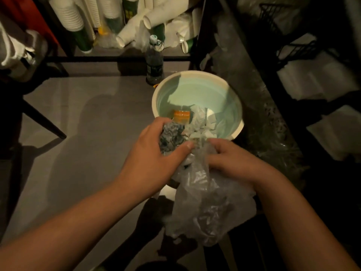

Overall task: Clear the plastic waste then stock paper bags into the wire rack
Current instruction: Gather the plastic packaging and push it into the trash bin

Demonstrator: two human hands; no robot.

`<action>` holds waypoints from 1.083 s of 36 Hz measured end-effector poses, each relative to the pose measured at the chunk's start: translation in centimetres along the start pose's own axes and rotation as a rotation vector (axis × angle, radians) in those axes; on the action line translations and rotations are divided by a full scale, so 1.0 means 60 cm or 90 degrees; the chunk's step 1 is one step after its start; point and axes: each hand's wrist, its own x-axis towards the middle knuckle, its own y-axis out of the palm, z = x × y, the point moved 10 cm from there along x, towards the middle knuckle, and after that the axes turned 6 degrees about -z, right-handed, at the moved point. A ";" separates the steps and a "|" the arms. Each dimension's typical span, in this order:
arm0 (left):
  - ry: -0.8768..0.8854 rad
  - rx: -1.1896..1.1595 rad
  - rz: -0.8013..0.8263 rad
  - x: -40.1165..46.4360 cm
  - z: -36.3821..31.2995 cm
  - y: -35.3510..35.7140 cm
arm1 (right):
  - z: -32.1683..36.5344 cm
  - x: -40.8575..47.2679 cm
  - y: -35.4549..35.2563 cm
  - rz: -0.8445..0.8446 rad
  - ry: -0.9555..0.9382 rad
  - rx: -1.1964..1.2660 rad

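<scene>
One head-worn view, looking steeply down and forward, close over both forearms entering from the bottom of the frame. The pale bin (198, 103) sits just right of centre, shelving across the top edge, wide-angle bending the margins.

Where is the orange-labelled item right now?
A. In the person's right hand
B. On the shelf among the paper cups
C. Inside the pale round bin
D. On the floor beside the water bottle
C: the orange-labelled item lies inside the pale round bin, just beyond the crumpled plastic that both hands push in.
</scene>
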 end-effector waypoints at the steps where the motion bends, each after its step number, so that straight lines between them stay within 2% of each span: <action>1: -0.006 -0.034 0.002 -0.001 -0.003 0.000 | 0.017 -0.003 -0.014 -0.049 -0.035 0.024; 4: -0.045 -0.190 0.027 -0.002 -0.020 0.010 | 0.051 -0.015 -0.049 -0.165 -0.106 0.197; 6: -0.065 -0.289 0.081 0.001 -0.028 0.027 | 0.075 -0.019 -0.051 -0.161 -0.150 0.371; 8: -0.065 -0.310 0.146 0.002 -0.034 0.045 | 0.091 -0.023 -0.049 -0.148 -0.165 0.488; 12: -0.121 -0.330 0.221 -0.003 -0.023 0.073 | 0.088 -0.036 -0.053 -0.246 -0.200 0.444; 13: -0.138 -0.345 0.211 -0.001 -0.022 0.077 | 0.088 -0.045 -0.056 -0.270 -0.212 0.449; 15: -0.183 -0.369 0.159 0.005 -0.010 0.075 | 0.101 -0.053 -0.042 -0.243 -0.217 0.464; 17: -0.183 -0.390 0.107 0.013 -0.006 0.069 | 0.117 -0.061 -0.051 -0.285 -0.236 0.283; 20: -0.159 -0.397 0.119 0.018 -0.019 0.073 | 0.134 -0.069 -0.064 -0.400 -0.259 -0.168; 22: -0.193 -0.447 0.171 0.019 -0.028 0.082 | 0.122 -0.068 -0.079 -0.429 -0.223 -0.245; 23: -0.219 -0.478 0.214 0.019 -0.030 0.090 | 0.123 -0.066 -0.077 -0.403 -0.224 -0.217; 24: -0.243 -0.513 0.265 0.019 -0.040 0.098 | 0.122 -0.057 -0.071 -0.343 -0.229 -0.124; 26: -0.294 -0.579 0.353 0.019 -0.057 0.113 | 0.128 -0.044 -0.051 -0.204 -0.259 0.174; 27: -0.314 -0.585 0.378 0.022 -0.063 0.119 | 0.123 -0.033 -0.052 -0.183 -0.266 0.282; 28: -0.323 -0.563 0.381 0.027 -0.069 0.120 | 0.121 -0.028 -0.062 -0.205 -0.273 0.323; 30: -0.304 -0.443 0.349 0.055 -0.066 0.119 | 0.124 -0.023 -0.089 -0.287 -0.290 0.321; 33: -0.203 -0.216 0.256 0.120 -0.056 0.111 | 0.139 -0.019 -0.130 -0.352 -0.330 0.330; 36: -0.068 -0.113 0.058 0.176 -0.074 0.081 | 0.157 -0.010 -0.155 -0.386 -0.373 0.308; 38: 0.067 -0.079 -0.090 0.187 -0.099 0.048 | 0.154 0.012 -0.163 -0.407 -0.371 0.283; 39: 0.134 -0.054 -0.123 0.187 -0.109 0.043 | 0.147 0.027 -0.166 -0.422 -0.362 0.264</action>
